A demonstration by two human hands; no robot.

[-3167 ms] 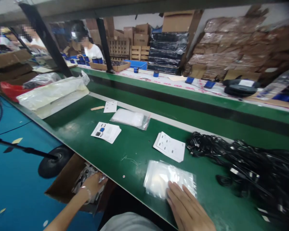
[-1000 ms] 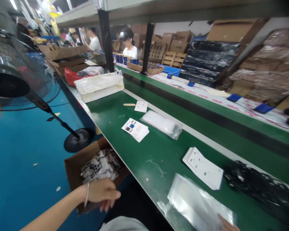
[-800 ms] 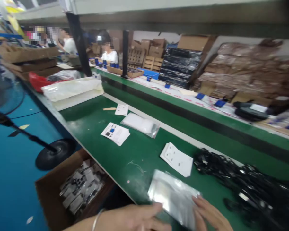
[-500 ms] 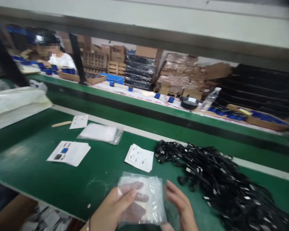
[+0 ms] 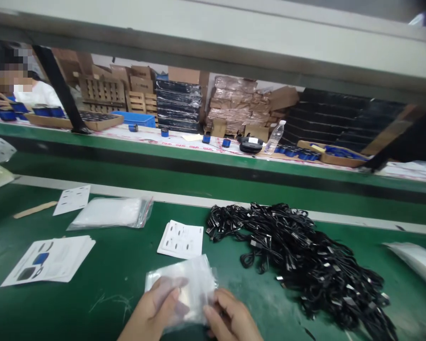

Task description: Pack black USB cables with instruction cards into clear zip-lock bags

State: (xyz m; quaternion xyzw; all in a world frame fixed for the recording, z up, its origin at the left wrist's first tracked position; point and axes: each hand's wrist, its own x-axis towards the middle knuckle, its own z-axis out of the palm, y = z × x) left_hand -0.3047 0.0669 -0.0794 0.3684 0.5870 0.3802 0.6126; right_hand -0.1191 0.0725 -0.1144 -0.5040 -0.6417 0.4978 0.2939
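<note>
Clear plastic bags [image 5: 197, 277], apparently a thin stack, are tilted over the bench at the bottom middle. My left hand [image 5: 151, 312] grips them from the left, thumb on top, its other fingers visible through the film. At their right edge, my right hand [image 5: 234, 315] has thumb and fingers closed on the plastic; the fingertips are partly hidden. Just beyond the bags lies a stack of white printed sheets [image 5: 182, 239]. To the right spreads a large heap of black cables [image 5: 287, 246] with small connectors.
Printed leaflets [image 5: 51, 260], a packet of clear bags [image 5: 108, 212], a single sheet [image 5: 72, 199] and a wooden stick [image 5: 35, 209] lie left on the green bench [image 5: 117, 265]. A raised ledge behind holds a water bottle [image 5: 275, 137] and blue items. A co-worker [image 5: 39, 92] sits far left.
My right hand has come in from beside the bags and closed on their right edge. The bags have tilted. The view has swung right, showing a plastic packet at the right edge.
</note>
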